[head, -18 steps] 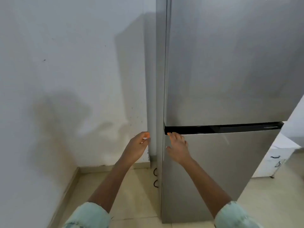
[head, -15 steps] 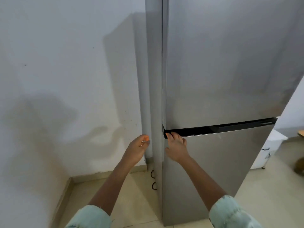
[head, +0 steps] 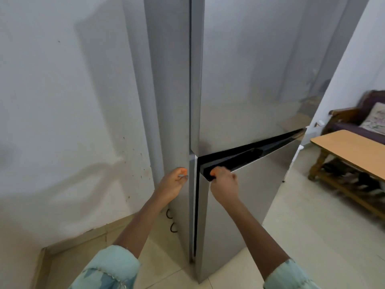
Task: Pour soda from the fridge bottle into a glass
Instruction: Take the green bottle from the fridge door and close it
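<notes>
Two-door silver fridge point(head: 250, 80), lower door point(head: 250, 209) ajar, right hand point(head: 225, 184) gripping

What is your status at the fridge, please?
Right hand grips top recess of lower door; left hand flat on fridge side. Door ajar, bottle not seen. Wooden table right, apart from door.

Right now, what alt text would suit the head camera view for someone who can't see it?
A person's right hand grips the top edge of a steel fridge's lower door, which stands slightly ajar, while the left hand rests against the fridge's side. A wooden table stands to the right.
</notes>
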